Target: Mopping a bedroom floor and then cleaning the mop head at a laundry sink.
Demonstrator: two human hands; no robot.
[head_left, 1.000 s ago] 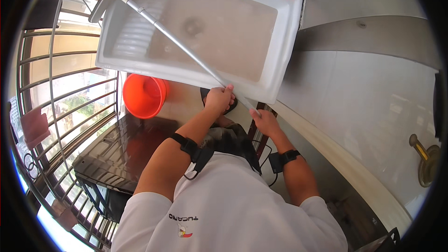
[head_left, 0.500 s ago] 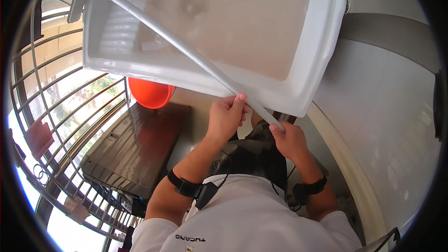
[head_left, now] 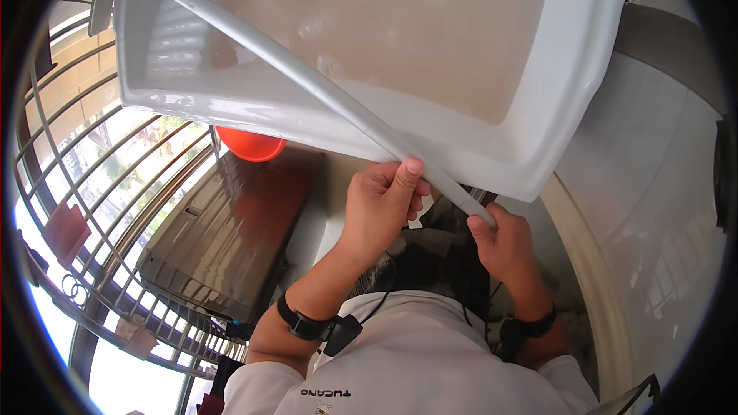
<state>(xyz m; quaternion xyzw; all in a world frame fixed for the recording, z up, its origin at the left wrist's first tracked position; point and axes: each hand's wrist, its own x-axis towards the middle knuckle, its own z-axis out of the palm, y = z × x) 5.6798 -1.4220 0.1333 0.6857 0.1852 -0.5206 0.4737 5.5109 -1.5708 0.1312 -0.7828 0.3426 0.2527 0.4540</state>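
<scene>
A long pale grey pole slants across the front of a white basin, from the upper left down to my hands. At its far end is a flat grey piece, partly cut off by the picture's edge. My left hand pinches the pole between thumb and fingers beside the basin's near rim. Lower and to the right, my right hand is closed round the pole's near end. Cloudy brownish water lies in the basin.
Under the basin's left side an orange-red bucket shows, beside a dark glossy box-shaped appliance. Metal window bars run along the left. A pale smooth panel stands on the right.
Both hands have shifted slightly right in the picture, still on the pole. The pole's far end has moved left and up. The basin appears larger, and less of the bucket shows.
</scene>
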